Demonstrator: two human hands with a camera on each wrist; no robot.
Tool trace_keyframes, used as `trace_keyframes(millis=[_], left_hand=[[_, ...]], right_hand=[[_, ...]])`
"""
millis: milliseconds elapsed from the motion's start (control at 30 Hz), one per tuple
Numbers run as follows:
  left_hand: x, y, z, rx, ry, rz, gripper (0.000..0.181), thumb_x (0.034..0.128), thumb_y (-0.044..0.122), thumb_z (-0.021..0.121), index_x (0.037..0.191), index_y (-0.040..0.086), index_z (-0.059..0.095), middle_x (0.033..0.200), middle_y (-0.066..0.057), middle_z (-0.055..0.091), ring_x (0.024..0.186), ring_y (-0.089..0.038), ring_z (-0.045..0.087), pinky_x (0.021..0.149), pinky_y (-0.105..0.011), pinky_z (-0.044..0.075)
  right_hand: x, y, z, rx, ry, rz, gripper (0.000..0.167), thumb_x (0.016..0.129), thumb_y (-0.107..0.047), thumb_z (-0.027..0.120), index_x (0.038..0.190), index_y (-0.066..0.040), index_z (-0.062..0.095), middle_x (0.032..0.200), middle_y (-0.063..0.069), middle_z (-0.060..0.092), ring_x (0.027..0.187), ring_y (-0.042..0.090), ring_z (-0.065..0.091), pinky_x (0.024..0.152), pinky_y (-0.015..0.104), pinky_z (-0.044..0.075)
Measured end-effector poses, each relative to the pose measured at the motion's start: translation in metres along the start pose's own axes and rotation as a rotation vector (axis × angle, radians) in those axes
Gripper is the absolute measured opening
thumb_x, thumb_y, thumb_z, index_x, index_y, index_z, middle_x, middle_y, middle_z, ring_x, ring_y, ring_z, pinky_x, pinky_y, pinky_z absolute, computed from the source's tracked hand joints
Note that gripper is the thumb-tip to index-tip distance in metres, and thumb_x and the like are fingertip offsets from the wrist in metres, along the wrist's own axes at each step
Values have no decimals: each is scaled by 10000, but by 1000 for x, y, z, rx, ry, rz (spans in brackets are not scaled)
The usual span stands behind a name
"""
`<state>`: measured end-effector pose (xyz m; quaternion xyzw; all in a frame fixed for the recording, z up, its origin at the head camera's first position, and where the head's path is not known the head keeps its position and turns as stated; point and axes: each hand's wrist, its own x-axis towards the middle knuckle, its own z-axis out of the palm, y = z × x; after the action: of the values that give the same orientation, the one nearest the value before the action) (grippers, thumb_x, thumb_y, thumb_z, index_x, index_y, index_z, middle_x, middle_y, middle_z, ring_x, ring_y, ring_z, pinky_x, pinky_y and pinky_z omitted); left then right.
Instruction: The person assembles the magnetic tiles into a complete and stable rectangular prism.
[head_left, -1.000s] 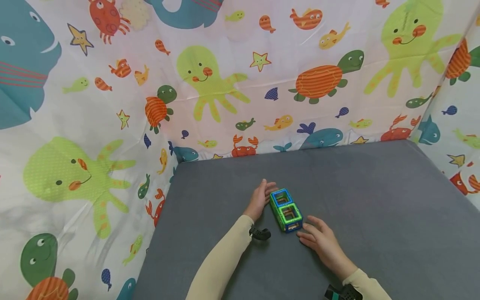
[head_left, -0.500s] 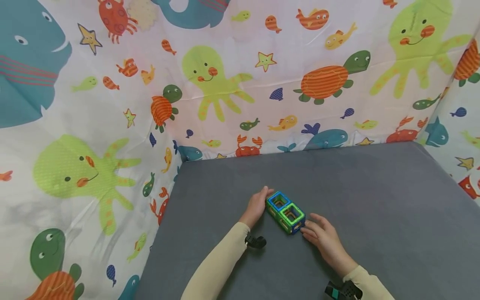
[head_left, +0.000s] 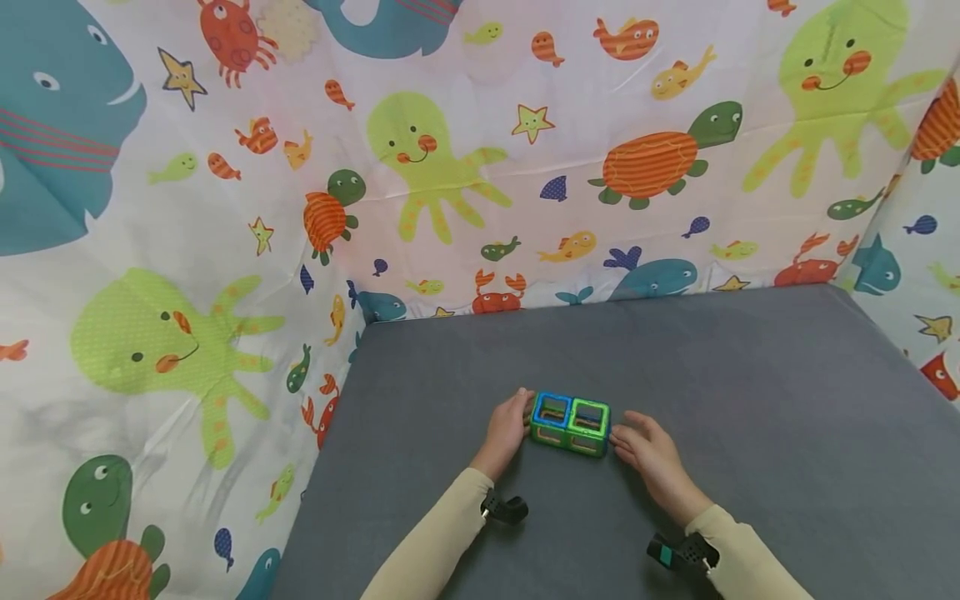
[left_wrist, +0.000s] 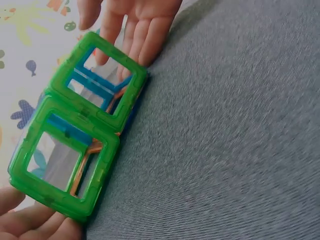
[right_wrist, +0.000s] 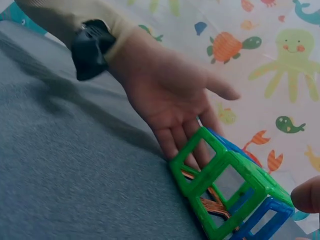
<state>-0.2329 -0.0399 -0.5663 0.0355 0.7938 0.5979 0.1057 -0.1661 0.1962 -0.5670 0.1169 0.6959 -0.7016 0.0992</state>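
Note:
On the grey cloth sits a two-cell box of magnetic building tiles (head_left: 572, 414), open square frames, blue on the left of its top and green on the right. Its near side is green in the left wrist view, and orange-brown bars show low inside it. My left hand (head_left: 504, 435) lies against the box's left end with fingers extended. At the opposite end, the relaxed fingers of my right hand (head_left: 658, 467) touch or nearly touch the tiles. In the right wrist view, the left hand (right_wrist: 165, 85) shows its palm, its fingers partly hidden behind the frames.
A grey cloth surface (head_left: 720, 375) spreads around the box. Printed fabric with sea animals (head_left: 465, 167) hangs behind it and along both sides. Each wrist carries a dark strapped device, such as the left wrist camera (head_left: 504, 507).
Between both hands, the tile box has turned counterclockwise, from pointing toward me to lying nearly crosswise. My left hand has come nearer and slightly left; my right hand has shifted slightly away from me.

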Motion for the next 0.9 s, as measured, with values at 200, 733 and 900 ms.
trace_keyframes(millis=[200,733,900], left_hand=[[-11,-1,0,-31,13,-25,646,1090,523,288,1485,73,531,1417,-168,624,1241,-273,653,989,-428,567],[-27,-6,7,-67,53,-30,479,1064,297,508,1491,81,528,1444,-167,600,1240,-268,639,910,-395,595],[-29,-7,7,-35,56,13,490,1024,201,584,1487,53,522,1428,-184,613,1233,-268,645,858,-339,587]], right_hand=[[7,-4,1,-36,22,0,640,1058,-222,516,1574,51,256,1492,304,450,1118,68,622,954,285,571],[21,-7,-5,-139,14,-17,599,1054,-257,522,1536,55,353,1507,322,445,1160,150,641,916,303,588],[22,-8,-3,-167,15,-17,588,1053,-262,517,1532,45,370,1521,309,439,1258,267,606,926,310,587]])
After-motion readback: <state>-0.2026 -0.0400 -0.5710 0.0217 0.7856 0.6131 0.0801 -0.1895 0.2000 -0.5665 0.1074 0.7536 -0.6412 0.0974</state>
